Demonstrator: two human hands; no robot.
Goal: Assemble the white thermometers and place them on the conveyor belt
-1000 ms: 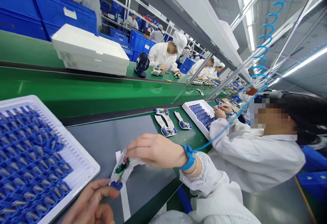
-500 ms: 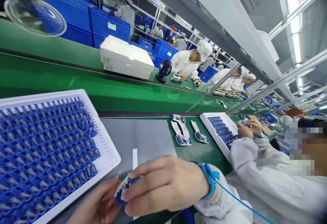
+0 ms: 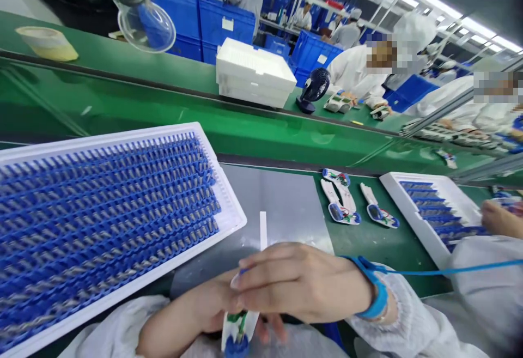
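Grip: the left hand (image 3: pixel 208 301) is closed around a white housing (image 3: pixel 250 323), low in front of the body, its blue end piece (image 3: pixel 237 347) pointing down. The right hand (image 3: pixel 306 284) lies over its upper end; whether those fingers pinch or merely cover it cannot be told. Exposed green wiring (image 3: pixel 240 322) could be nicked or pulled loose if the fingers press or twist across it, and the housing could slip if the left hand slackened (its support from beneath is mostly hidden).

Wrist: a blue strap (image 3: pixel 379 295) carries a taut-looking cord (image 3: pixel 433 272) past the neighbour's sleeve (image 3: pixel 478 254); a snag there could jerk the right hand.

Surroundings: ahead lie a white strip (image 3: pixel 263 227) and a grey mat (image 3: pixel 286 194). At left, a white tray (image 3: pixel 235 208) of blue-and-metal parts (image 3: pixel 122 194) sits close to the left forearm (image 3: pixel 167 322); an elbow swing could jolt it. Beyond the mat, open housings (image 3: pixel 345 215) rest wiring-up, vulnerable to a sweeping sleeve.
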